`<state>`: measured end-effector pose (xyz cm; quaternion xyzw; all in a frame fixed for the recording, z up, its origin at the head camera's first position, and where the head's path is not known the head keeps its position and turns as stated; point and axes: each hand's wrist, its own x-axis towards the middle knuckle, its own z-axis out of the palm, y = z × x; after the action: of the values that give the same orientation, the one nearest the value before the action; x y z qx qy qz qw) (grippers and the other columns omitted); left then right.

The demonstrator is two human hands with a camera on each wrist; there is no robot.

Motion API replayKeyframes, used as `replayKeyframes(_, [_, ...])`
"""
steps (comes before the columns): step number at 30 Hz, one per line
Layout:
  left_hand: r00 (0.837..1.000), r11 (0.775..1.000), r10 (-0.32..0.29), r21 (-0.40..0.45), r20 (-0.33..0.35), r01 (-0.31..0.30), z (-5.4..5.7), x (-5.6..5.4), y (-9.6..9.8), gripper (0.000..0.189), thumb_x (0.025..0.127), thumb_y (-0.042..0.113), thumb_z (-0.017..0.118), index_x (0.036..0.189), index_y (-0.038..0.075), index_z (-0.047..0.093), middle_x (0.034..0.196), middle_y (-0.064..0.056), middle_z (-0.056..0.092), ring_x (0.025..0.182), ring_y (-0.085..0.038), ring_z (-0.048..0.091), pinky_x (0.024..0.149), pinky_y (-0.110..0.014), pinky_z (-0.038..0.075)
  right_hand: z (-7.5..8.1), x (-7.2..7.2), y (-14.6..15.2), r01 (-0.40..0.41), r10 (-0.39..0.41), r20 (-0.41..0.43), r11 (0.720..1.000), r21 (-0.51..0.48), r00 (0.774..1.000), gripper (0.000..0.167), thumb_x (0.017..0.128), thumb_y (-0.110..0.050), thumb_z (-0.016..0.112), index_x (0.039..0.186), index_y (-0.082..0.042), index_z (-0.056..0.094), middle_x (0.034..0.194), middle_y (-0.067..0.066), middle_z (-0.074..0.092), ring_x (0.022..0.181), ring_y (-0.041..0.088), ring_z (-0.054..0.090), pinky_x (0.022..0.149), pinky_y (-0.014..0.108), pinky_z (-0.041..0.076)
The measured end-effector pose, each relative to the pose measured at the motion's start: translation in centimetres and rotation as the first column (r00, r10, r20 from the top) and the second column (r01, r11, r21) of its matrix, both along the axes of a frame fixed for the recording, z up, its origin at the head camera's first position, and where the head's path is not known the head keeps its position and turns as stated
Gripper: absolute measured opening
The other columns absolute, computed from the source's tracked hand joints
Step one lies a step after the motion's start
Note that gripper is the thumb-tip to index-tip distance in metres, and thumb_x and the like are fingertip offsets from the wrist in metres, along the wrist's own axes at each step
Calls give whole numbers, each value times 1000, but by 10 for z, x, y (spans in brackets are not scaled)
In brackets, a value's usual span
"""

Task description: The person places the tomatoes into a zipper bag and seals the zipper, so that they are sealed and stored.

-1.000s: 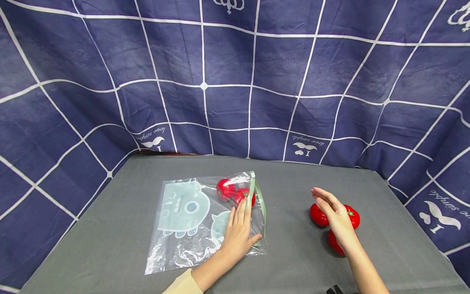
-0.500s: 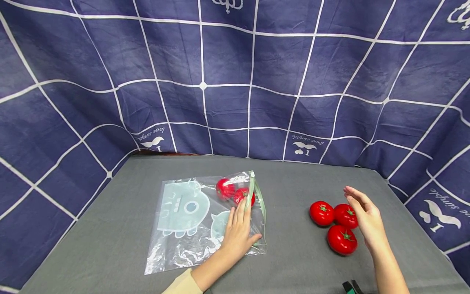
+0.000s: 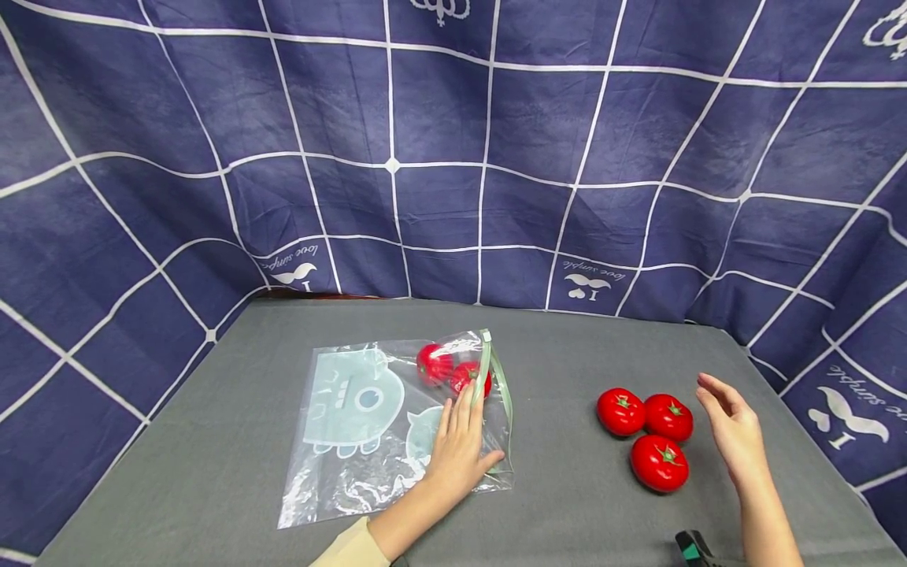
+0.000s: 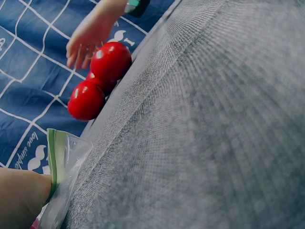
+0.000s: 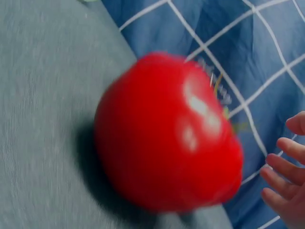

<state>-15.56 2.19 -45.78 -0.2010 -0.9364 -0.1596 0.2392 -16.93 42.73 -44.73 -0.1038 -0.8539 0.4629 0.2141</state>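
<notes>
My left hand (image 3: 457, 453) lies with straight fingers on a clear zip bag (image 3: 368, 480) with a pale blue cartoon print, near its green-edged mouth. Inside the bag sit two red tomatoes, one at the back (image 3: 434, 364) and one by the fingertips (image 3: 468, 378). My right hand (image 3: 737, 433) hovers just right of three more tomatoes, its fingers relaxed and holding nothing. Those are a left tomato (image 3: 620, 411), a right tomato (image 3: 669, 417) and a front tomato (image 3: 660, 463), grouped closely. In the right wrist view one tomato (image 5: 167, 138) looms large, apart from the fingers (image 5: 286, 176).
A grey cloth covers the table (image 3: 553, 488). Behind it and at both sides hangs a navy curtain (image 3: 439, 205) with white grid lines. A dark strap with a green patch (image 3: 690, 547) shows by the right forearm.
My right hand has moved right, from above the three loose tomatoes to beside them, uncovering them. The left hand and the bag have stayed in place.
</notes>
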Motion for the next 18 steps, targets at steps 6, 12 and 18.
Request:
replayKeyframes(6, [1000,1000,-4,7,11,4,0,0,0,98,59,46,78,135,2,34,143,-14,33,133,-24,32,107,-43,30,20,16,-15,95,-97,157,995,24,983,51,92,-37,44,138,-14,39,133,11,45,104,-11,45,80,10,36])
replayKeyframes(12, [1000,1000,-6,11,29,6,0,-1,0,99,60,46,77,137,2,32,144,-14,31,133,-24,31,108,-43,29,25,24,-26,93,-100,265,995,38,959,60,94,-37,38,141,-2,26,141,30,24,115,15,45,76,14,34])
replayKeyframes(18, [999,1000,-12,16,41,12,0,-1,0,99,61,45,77,137,1,31,145,-14,30,134,-24,30,108,-44,28,12,22,-22,54,-59,300,998,27,952,65,94,-42,36,143,-4,20,140,29,30,96,-17,41,67,6,34])
